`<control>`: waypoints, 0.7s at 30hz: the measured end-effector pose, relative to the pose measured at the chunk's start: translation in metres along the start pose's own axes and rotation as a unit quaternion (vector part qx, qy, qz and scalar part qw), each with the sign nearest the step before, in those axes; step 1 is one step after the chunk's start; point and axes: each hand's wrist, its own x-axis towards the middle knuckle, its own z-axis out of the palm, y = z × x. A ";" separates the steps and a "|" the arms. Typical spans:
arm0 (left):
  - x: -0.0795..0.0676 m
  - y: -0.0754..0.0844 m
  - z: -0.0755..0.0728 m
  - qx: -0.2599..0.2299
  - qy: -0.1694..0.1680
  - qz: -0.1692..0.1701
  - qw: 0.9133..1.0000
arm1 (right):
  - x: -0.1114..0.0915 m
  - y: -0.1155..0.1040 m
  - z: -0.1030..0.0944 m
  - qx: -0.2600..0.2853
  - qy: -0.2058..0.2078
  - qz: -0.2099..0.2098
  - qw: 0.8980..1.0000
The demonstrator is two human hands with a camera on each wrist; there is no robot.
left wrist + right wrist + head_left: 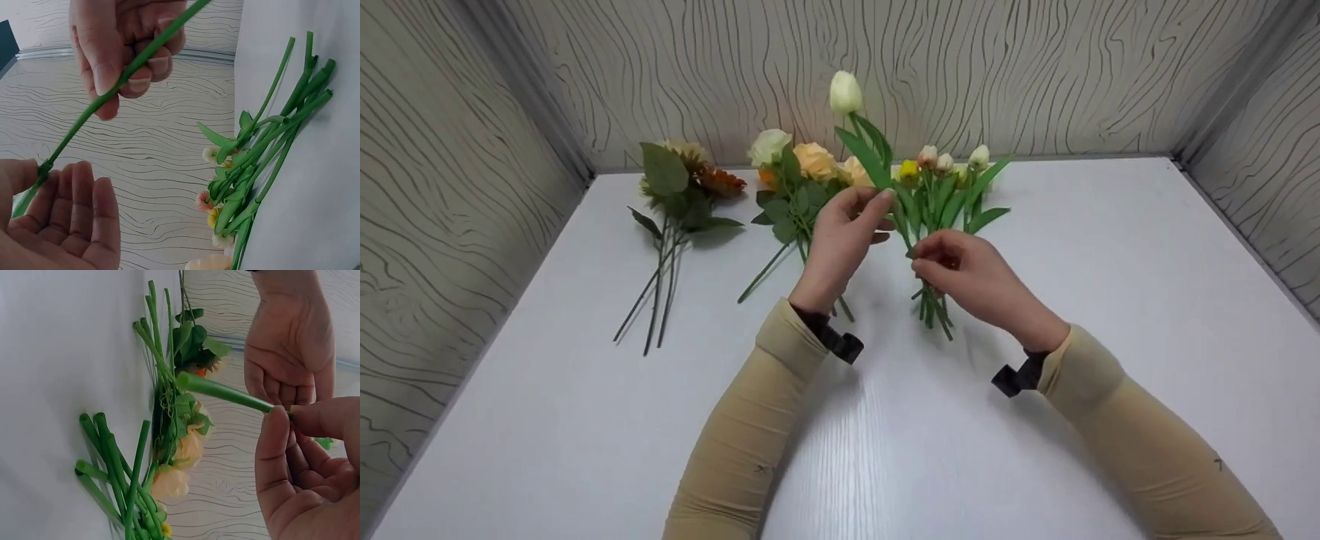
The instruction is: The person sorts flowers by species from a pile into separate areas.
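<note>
Both hands hold one white tulip [846, 93] above the table, its bloom up and leaning left in the head view. My left hand [844, 232] pinches the green stem just below the leaves, between thumb and forefinger, the other fingers loosely bent. Lower down, my right hand [979, 277] pinches the same stem [79, 124] between thumb and forefinger. The cut stem end [188, 381] sticks out past the right fingertips in the right wrist view. Behind the right hand lies a bunch of tulips [945, 195] with white, pink and yellow blooms.
Left of the tulips lies a bunch of cream and peach roses [814, 161]. Further left is a bunch with orange-brown and pale blooms [690, 180], its stems pointing toward me. All rest on a white table [585, 435] before a wood-grain patterned wall [720, 75].
</note>
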 end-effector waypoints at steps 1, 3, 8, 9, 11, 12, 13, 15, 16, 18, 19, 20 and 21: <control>0.001 0.000 0.000 -0.007 -0.001 -0.001 1.000 | -0.001 0.000 0.003 0.002 0.002 -0.002 1.000; 0.002 0.001 0.000 -0.013 -0.006 -0.008 1.000 | -0.002 0.000 0.006 0.010 0.007 -0.006 1.000; 0.001 0.003 0.002 -0.010 -0.027 -0.030 0.999 | 0.000 0.004 0.005 0.045 0.023 0.005 0.999; 0.000 0.003 0.002 -0.009 -0.032 -0.035 0.999 | 0.000 0.005 0.004 0.053 0.025 0.008 0.998; -0.001 0.003 0.004 -0.010 -0.039 -0.040 0.998 | 0.001 0.006 0.004 0.071 0.026 0.012 0.997; -0.001 0.002 0.004 -0.010 -0.042 -0.041 0.998 | 0.001 0.007 0.004 0.081 0.024 0.013 0.996; -0.001 0.001 0.005 -0.010 -0.045 -0.040 0.998 | 0.001 0.007 0.005 0.089 0.022 0.013 0.996; -0.002 0.000 0.006 -0.009 -0.049 -0.036 0.998 | 0.001 0.007 0.006 0.107 0.019 0.012 0.994; -0.002 -0.001 0.007 -0.010 -0.051 -0.034 0.998 | 0.001 0.007 0.006 0.114 0.018 0.012 0.993; -0.002 -0.002 0.008 -0.008 -0.055 -0.030 0.998 | 0.001 0.007 0.007 0.124 0.019 0.014 0.992; -0.002 -0.002 0.008 -0.007 -0.057 -0.031 0.998 | 0.001 0.007 0.007 0.127 0.020 0.014 0.992; -0.002 -0.003 0.009 -0.004 -0.058 -0.032 0.998 | 0.001 0.007 0.007 0.130 0.020 0.015 0.991; -0.002 -0.003 0.009 -0.002 -0.059 -0.032 0.998 | 0.002 0.007 0.007 0.130 0.021 0.016 0.991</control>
